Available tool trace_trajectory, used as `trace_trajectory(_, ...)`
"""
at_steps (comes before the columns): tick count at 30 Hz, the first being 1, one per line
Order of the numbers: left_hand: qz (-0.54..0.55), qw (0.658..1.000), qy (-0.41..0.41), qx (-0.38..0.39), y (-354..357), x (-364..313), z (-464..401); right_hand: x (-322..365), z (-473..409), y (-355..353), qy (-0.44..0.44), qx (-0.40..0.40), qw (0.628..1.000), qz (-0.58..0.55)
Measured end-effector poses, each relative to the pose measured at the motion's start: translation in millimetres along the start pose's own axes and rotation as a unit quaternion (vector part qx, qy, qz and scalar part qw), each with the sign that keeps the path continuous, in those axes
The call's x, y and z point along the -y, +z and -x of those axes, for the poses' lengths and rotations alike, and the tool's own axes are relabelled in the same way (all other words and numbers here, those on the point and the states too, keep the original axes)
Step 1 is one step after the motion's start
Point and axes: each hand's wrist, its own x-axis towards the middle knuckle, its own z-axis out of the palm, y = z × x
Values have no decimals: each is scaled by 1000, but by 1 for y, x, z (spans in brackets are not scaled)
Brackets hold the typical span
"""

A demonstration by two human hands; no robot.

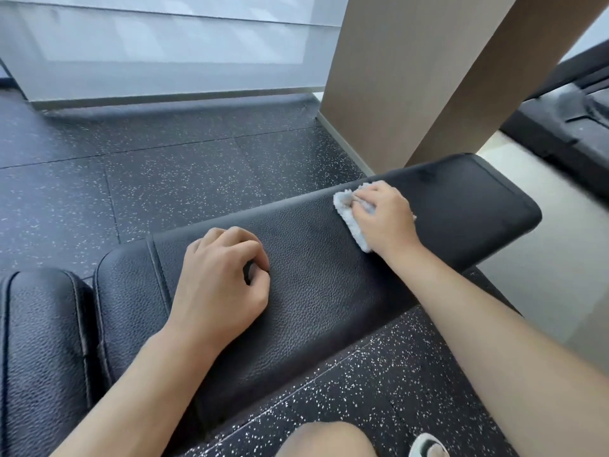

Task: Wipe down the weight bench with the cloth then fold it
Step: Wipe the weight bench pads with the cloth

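Note:
The black padded weight bench [316, 285] runs from the lower left to the upper right of the head view. A small pale grey cloth [349, 216] lies bunched on the far part of the long pad. My right hand [382, 216] lies on top of the cloth with fingers curled into it, pressing it against the pad. My left hand [220, 278] rests on the middle of the pad with fingers curled under and holds nothing.
A separate seat pad [43, 351] lies at the lower left. A beige pillar [412, 77] stands just behind the bench's far end, a frosted glass wall [164, 44] beyond. Dark speckled rubber floor [164, 179] surrounds the bench. My knee [326, 440] and shoe [428, 445] are at the bottom.

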Motion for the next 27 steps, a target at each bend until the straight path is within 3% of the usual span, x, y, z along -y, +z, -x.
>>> trace_trajectory(2, 3, 1000, -2, -5, 0, 1, 2, 22, 3, 11, -33, 19, 999, -24)
trace_trajectory(4, 3, 1000, -2, -12, -1, 3, 4, 47, 22, 21, -125, 70, 988, -58)
trace_trajectory(8, -24, 999, 5, -32, -2, 4, 8, 47, 57, 18, -290, 152, 940, -92)
trace_trajectory(10, -47, 998, 15, -27, 0, 2, 8, 19, 35, 5, -270, 148, 948, -85)
trace_trajectory(15, -107, 994, 35, 14, 5, -6, 9, -31, -37, -7, -113, 60, 991, -47)
trace_trajectory(18, -122, 992, 32, 29, 4, -9, 8, -5, -24, 5, -169, 96, 979, -56)
trace_trajectory(23, -132, 990, 34, 30, 3, -9, 8, 9, 60, -13, -352, 206, 903, -138)
trace_trajectory(27, -131, 989, 53, 38, 8, -17, 1, -47, 90, -46, -356, 228, 894, -149)
